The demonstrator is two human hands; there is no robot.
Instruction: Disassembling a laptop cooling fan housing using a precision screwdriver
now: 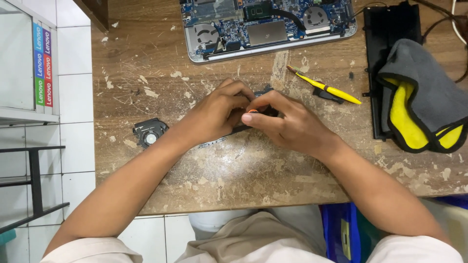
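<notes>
My left hand (218,113) and my right hand (287,124) meet at the middle of a worn wooden table (253,175). Together they grip a small dark part (265,91) with a thin metal strip (212,143) sticking out below the left hand. A small orange bit (252,111) shows between my fingertips. Most of the part is hidden by my fingers. An opened laptop (268,27) with its circuit board and two fans exposed lies at the far edge.
A loose black fan (150,132) lies left of my hands. A yellow-handled screwdriver (324,86) and a small black piece (327,95) sit to the right. A black panel (390,29) carries a grey and yellow cloth (424,97). White tiles and a shelf are on the left.
</notes>
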